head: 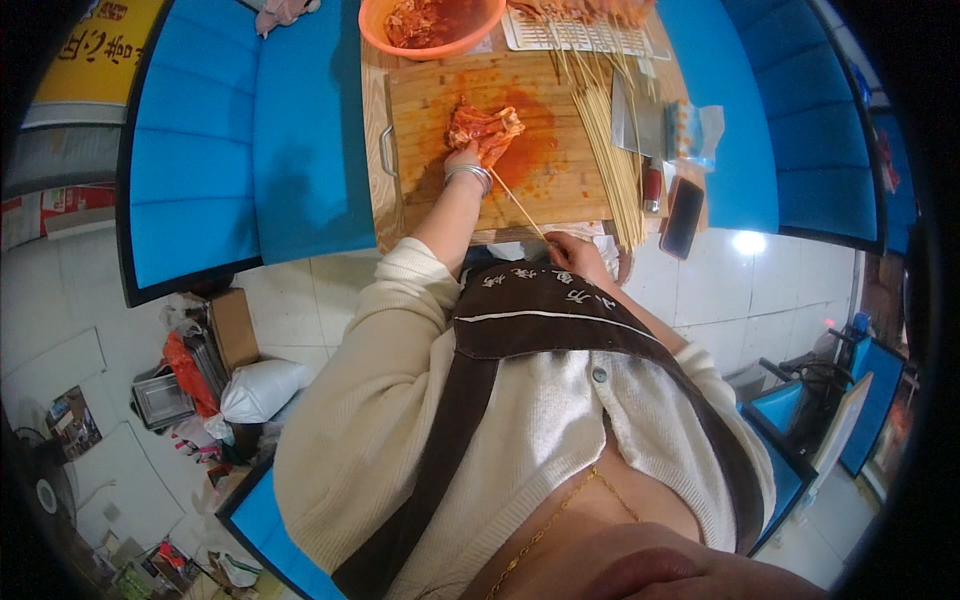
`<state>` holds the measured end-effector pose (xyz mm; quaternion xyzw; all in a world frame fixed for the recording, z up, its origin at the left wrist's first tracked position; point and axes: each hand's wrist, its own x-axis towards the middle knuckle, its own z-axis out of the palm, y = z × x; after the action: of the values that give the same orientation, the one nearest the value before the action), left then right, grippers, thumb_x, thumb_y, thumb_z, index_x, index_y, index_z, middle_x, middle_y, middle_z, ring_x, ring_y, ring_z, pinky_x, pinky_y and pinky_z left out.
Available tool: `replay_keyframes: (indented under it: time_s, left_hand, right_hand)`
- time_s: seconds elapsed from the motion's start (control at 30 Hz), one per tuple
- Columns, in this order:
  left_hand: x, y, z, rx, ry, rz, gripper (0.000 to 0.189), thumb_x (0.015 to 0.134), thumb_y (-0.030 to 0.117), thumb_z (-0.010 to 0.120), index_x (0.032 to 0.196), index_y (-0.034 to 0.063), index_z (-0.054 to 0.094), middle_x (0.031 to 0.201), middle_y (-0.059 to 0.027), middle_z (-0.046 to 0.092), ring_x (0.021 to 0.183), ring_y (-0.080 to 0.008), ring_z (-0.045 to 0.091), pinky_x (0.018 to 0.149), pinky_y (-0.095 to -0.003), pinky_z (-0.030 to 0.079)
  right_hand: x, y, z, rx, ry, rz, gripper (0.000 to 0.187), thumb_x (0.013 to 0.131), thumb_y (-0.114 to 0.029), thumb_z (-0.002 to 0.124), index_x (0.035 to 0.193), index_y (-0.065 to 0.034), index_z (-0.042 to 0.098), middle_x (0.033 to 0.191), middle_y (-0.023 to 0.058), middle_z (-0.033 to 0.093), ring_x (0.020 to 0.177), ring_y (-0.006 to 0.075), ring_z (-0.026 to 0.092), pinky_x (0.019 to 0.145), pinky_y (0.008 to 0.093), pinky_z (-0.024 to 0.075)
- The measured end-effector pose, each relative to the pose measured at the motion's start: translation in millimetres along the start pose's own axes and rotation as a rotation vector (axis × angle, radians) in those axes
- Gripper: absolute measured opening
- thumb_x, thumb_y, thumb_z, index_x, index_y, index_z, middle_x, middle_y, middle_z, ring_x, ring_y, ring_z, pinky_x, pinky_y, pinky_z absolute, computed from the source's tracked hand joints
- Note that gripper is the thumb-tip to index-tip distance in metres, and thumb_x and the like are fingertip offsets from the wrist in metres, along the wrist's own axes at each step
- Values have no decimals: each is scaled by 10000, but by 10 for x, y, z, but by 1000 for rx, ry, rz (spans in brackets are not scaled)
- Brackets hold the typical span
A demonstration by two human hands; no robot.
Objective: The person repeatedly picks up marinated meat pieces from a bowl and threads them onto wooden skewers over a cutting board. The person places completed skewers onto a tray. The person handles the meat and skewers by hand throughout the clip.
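Observation:
My left hand (462,157) grips a piece of raw meat (484,129), coated in red marinade, over the wooden cutting board (427,82). From the meat's near side a bamboo skewer (517,202) slants down to my right hand (574,253), whose fingers pinch its lower end at the board's front edge. How deep the skewer sits in the meat is hidden. Red liquid stains the board around the meat. A bundle of bare bamboo skewers (611,157) lies along the board's right side. Behind it, a cleaver's blade (637,112) is partly covered by skewers.
At the back stands an orange basin (431,49) of marinated meat. Beside it, a white slotted tray (529,34) bears skewered meat. To the right lie a red-handled tool (652,187), a phone (682,217) and a plastic-wrapped packet (694,131). Blue padded benches (307,150) flank the table.

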<state>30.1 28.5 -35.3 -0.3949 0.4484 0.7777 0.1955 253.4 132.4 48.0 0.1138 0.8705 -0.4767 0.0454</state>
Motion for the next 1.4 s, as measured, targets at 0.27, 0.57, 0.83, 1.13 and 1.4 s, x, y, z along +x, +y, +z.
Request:
replay_keyframes:
  time_s: [0.27,0.57,0.83,1.13,1.4]
  left_hand:
    - [149,-52,-79,255,76,63,397,768,195,613,1083,-9,481,999,-146,542,856,-269,555,697,-391,467]
    - [413,216,-76,27,-372,-283,483,751,376,618,1091,67,469,1086,-110,527,867,-226,570,676,-367,479]
    - [589,-13,-1,66,-198,-115,376,800,353,540,980,24,518,956,-132,587,789,-267,596,691,-416,504]
    - [126,19,89,68,-97,-32,357,800,331,544,972,19,520,957,-133,586,785,-269,596,689,-417,505]
    - [59,12,112,55,-96,-32,340,799,310,547,965,14,522,958,-135,585,782,-271,597,687,-419,507]
  right_hand:
    - [146,75,135,-51,73,-22,205,770,-159,556,951,-63,555,690,168,574,638,341,563,547,388,441]
    - [-30,52,-163,-136,135,-215,208,746,-101,571,945,-43,561,799,155,594,711,305,582,599,358,468]
    - [-47,39,-180,-147,72,-58,199,770,-145,528,948,-62,563,791,171,588,699,336,572,606,390,461]
    - [-12,-251,-140,-101,-17,120,175,768,-154,500,911,-73,556,730,205,567,694,354,565,594,425,432]
    - [-22,-305,-210,-287,-65,161,120,752,-146,481,818,-55,520,690,200,567,658,368,560,571,452,427]
